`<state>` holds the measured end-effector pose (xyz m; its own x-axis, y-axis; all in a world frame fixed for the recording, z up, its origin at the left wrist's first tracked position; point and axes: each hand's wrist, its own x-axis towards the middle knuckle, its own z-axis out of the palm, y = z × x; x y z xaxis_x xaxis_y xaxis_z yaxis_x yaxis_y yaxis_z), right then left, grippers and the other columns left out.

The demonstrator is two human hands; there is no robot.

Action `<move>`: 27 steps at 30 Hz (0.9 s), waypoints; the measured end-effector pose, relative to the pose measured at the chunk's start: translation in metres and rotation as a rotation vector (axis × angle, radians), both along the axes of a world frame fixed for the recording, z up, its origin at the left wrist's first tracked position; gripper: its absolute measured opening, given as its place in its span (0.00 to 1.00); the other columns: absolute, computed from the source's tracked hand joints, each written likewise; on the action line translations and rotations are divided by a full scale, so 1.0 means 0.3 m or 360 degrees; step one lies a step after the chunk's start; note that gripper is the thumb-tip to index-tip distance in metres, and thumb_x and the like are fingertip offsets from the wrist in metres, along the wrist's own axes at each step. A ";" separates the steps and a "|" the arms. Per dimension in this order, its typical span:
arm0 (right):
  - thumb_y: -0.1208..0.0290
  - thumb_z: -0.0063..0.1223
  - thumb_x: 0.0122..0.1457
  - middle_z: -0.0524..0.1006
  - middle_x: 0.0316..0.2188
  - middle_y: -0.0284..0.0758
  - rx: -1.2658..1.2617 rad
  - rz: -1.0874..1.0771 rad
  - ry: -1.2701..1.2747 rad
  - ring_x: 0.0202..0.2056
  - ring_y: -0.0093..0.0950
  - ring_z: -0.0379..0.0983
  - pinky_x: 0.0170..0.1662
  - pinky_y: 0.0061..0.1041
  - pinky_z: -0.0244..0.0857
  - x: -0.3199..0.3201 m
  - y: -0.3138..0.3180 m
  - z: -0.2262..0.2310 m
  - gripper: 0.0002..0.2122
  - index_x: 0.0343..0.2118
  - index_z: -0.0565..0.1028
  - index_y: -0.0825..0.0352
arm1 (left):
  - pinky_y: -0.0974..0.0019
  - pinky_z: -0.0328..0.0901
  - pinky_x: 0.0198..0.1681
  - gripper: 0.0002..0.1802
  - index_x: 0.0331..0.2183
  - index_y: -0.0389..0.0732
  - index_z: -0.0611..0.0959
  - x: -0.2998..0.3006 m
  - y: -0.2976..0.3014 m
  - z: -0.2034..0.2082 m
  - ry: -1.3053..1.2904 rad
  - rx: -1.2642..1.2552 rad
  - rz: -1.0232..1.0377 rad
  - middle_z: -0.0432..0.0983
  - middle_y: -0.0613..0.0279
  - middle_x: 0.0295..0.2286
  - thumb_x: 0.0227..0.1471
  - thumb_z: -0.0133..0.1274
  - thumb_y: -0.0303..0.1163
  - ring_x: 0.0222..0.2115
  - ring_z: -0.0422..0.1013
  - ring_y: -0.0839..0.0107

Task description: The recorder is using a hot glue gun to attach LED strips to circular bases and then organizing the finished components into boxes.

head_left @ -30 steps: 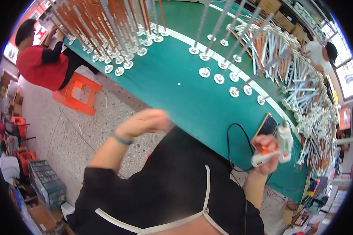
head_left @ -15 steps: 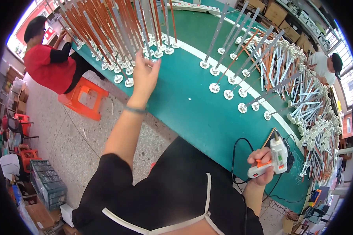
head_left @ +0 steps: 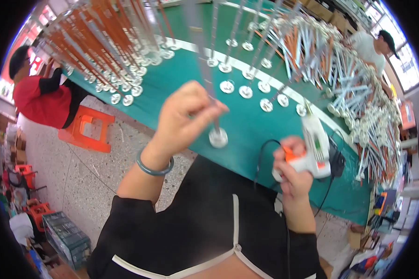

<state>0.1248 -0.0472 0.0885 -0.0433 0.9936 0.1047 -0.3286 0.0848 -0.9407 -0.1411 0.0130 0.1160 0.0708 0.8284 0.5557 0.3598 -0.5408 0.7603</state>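
My left hand [head_left: 181,118] pinches a long grey strip [head_left: 201,56], blurred by motion. A white round base [head_left: 218,138] is at the strip's lower end, in front of me; I cannot tell whether it touches the green table [head_left: 172,83]. My right hand [head_left: 294,174] is wrapped round the handle of a white and orange glue gun [head_left: 315,139], nozzle upward, fingers by its orange trigger. Beyond the gun, several strips stand upright on white round bases [head_left: 246,92]. At the far left is a dense cluster of grey and brown strips [head_left: 93,42] on similar bases.
A large heap of strips with white bases [head_left: 358,102] covers the right side. A black cable [head_left: 260,158] runs beside the gun, near a black adapter [head_left: 337,160]. One person in red [head_left: 42,97] sits at the far left; another in white [head_left: 370,51] is at the right.
My left hand has come from the upright cluster toward me and to the right, now with a grey strip and its base. The glue gun has risen and moved slightly left.
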 end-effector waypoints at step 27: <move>0.89 0.54 0.45 0.68 0.38 0.36 0.0354 -0.0520 -0.0045 0.35 0.25 0.68 0.39 0.24 0.64 0.116 0.000 0.077 0.18 0.38 0.65 0.67 | 0.57 0.65 0.51 0.50 0.60 0.38 0.54 0.293 -0.155 -0.356 -0.1350 -0.1655 -0.1553 0.59 0.46 0.55 0.43 0.64 0.42 0.52 0.65 0.56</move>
